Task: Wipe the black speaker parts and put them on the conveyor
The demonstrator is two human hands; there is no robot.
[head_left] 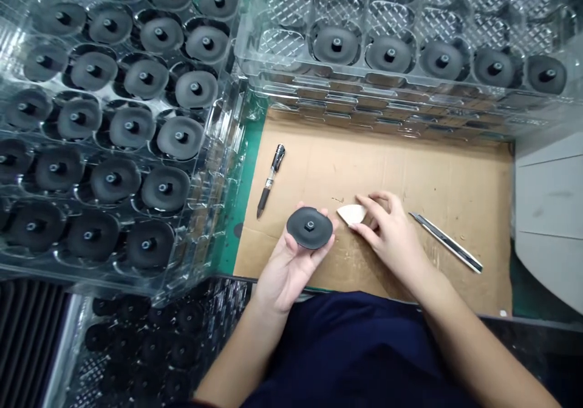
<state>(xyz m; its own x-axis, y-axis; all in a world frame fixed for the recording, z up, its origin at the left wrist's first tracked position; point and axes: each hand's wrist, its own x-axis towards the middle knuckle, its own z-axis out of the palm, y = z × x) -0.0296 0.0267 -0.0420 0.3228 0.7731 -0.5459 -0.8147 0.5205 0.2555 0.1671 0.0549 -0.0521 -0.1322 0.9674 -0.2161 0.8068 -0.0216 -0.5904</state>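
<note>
My left hand holds a round black disc-shaped part with a short hexagonal stub at its centre, stub side up. The fingers support it from below and the thumb rests at its near edge. To the right, my right hand pinches a small white pointed pad, perhaps folded cloth, between thumb and fingers. The pad's tip points left towards the disc, and a small gap lies between them. Both hands are over a brown cardboard sheet.
Left of the cardboard, a clear plastic tray holds many similar black discs. Stacked clear trays stand behind, with several discs in the front row. A pen lies at the left, a utility knife at the right. A white housing borders the right side.
</note>
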